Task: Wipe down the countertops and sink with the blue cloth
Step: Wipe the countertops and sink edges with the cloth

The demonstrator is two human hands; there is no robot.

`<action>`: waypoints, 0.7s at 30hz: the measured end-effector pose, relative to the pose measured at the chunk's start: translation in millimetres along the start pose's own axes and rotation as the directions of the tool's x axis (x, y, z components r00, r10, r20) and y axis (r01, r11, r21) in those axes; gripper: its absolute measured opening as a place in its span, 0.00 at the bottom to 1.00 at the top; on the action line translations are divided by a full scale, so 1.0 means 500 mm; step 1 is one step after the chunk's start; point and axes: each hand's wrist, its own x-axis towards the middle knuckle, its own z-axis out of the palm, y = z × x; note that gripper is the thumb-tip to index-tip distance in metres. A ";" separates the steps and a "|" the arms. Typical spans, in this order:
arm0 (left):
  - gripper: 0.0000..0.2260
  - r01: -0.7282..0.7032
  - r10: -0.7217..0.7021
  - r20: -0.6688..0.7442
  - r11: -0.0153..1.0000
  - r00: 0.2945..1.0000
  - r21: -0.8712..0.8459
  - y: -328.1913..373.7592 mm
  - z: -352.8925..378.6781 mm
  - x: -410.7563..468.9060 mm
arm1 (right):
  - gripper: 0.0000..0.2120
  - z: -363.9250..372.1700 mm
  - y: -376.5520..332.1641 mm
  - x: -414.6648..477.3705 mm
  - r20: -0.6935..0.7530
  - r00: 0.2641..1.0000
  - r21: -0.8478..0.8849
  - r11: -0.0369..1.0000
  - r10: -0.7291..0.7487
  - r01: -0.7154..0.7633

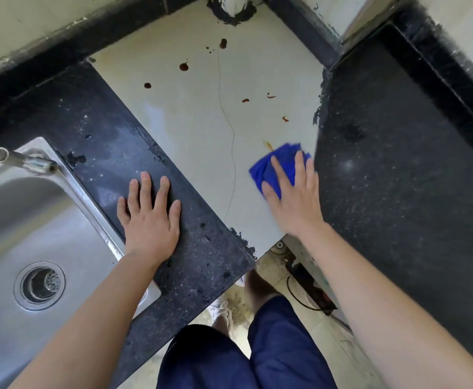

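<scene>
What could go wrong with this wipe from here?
1. The blue cloth is bunched under the right hand; it may smear the orange streak rather than lift it.
2. The brown spots farther back could be missed.
3. The left hand rests on a damp-looking dark counter and might slip.

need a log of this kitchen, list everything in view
blue cloth: one, bright blue, pale panel's right side
pale countertop panel: one, off-white, centre
brown stains: several, reddish brown, on the panel beyond the cloth
black speckled stone countertops: two, black, left and right
stainless steel sink: one, silver, far left
round drain strainer: one, silver, sink floor
metal tap spout: one, silver, over the sink
left hand: one, flat on the left black countertop
right hand: one, flat on the blue cloth
</scene>
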 end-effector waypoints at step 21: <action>0.44 0.013 -0.017 -0.038 0.994 0.999 -0.112 0.133 -0.029 0.141 | 0.29 -0.019 0.096 0.006 0.068 0.934 -0.135 0.924 -0.351 0.358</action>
